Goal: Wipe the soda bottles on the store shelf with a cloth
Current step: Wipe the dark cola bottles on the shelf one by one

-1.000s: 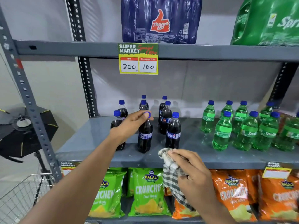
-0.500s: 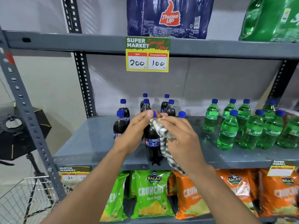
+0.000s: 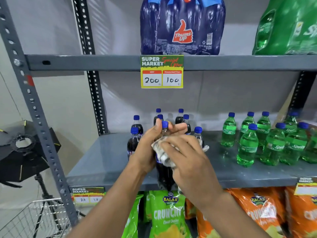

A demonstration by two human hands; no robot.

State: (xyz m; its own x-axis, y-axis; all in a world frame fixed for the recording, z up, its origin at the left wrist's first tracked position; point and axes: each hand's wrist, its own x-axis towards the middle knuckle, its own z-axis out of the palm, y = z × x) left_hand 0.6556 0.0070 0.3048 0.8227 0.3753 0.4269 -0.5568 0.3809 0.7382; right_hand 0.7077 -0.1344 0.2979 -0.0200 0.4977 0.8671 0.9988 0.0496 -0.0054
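Cola bottles left of Sprite bottles

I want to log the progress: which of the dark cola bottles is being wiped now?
The dark cola bottle with blue cap held by the left hand; the right hand presses the checked cloth on it. Others stand untouched behind.

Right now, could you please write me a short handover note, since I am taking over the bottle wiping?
Left hand: gripping the dark cola bottle near its neck, held in front of the shelf edge.
Right hand: pressing the checked cloth against that bottle's upper body.
Other dark cola bottles stand at mid-shelf; the green Sprite bottles stand to the right.
Done: one bottle mid-wipe; I cannot tell whether any others are clean.
Left: finish it, put it back, wipe the remaining bottles.
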